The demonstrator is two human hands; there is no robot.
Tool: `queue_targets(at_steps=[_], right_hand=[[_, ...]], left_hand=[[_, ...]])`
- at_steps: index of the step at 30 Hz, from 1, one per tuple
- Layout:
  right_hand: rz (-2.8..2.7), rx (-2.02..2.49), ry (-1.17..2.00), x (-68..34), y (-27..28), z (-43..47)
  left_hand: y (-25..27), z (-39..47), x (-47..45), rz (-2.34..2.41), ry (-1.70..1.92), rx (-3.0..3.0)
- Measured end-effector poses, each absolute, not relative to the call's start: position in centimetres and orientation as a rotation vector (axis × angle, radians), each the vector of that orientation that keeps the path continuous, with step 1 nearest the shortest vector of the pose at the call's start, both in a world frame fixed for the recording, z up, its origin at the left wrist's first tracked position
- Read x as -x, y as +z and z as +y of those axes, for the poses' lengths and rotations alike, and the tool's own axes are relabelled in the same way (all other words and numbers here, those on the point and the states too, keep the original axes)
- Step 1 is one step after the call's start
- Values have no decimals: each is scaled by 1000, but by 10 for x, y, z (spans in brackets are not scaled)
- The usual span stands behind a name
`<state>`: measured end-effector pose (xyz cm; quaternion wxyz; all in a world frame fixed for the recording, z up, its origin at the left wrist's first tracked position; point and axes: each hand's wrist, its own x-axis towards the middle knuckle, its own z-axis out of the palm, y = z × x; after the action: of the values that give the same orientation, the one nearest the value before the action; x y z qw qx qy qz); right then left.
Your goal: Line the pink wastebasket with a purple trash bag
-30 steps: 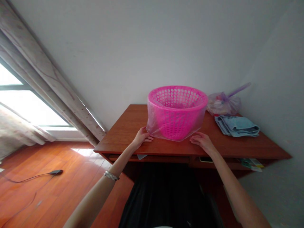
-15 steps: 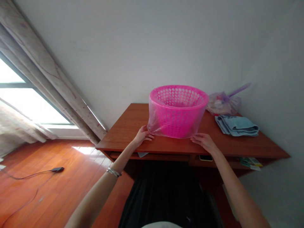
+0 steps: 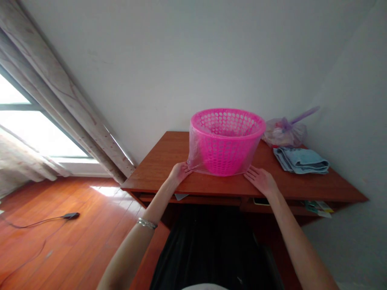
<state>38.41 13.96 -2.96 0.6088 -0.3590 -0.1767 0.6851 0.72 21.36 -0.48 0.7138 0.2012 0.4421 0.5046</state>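
Note:
A bright pink plastic basket with round and slotted holes stands upright on the brown desk. Clear plastic wrap covers its outside, and the wrap's lower corners stick out at both sides. My left hand is at the lower left corner of the wrap, its fingers stretched toward the basket and touching the film. At the lower right corner lies my right hand, fingers extended and slightly spread against the film. Neither hand appears closed on anything. The fingertips are partly lost against the plastic.
Folded light-blue denim lies right of the basket. Behind it sits a tied translucent bag with purple handles. Under the desktop, an open shelf holds a phone-like object and some packets. A black adapter with a cable rests on the floor.
Both hands have turned a little at the wrap's lower corners, and the right fingers now point more upward along the film. The basket has stayed in place.

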Motion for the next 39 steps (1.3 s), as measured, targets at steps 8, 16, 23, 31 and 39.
queue_targets(at_steps=[8, 16, 23, 31, 39], right_hand=[[-75, 675, 1572, -355, -25, 135], [138, 513, 1398, -335, -9, 89], [-4, 422, 1314, -319, 37, 73], [-366, 502, 1232, -317, 83, 95], [-476, 420, 1155, -319, 120, 113]], left_hand=[[-3, 196, -47, 826, 1109, -160], [15, 144, -55, 532, 1197, 73], [55, 123, -63, 453, 1332, -42], [99, 155, -63, 459, 1383, -519], [150, 164, -65, 351, 1480, -741]])
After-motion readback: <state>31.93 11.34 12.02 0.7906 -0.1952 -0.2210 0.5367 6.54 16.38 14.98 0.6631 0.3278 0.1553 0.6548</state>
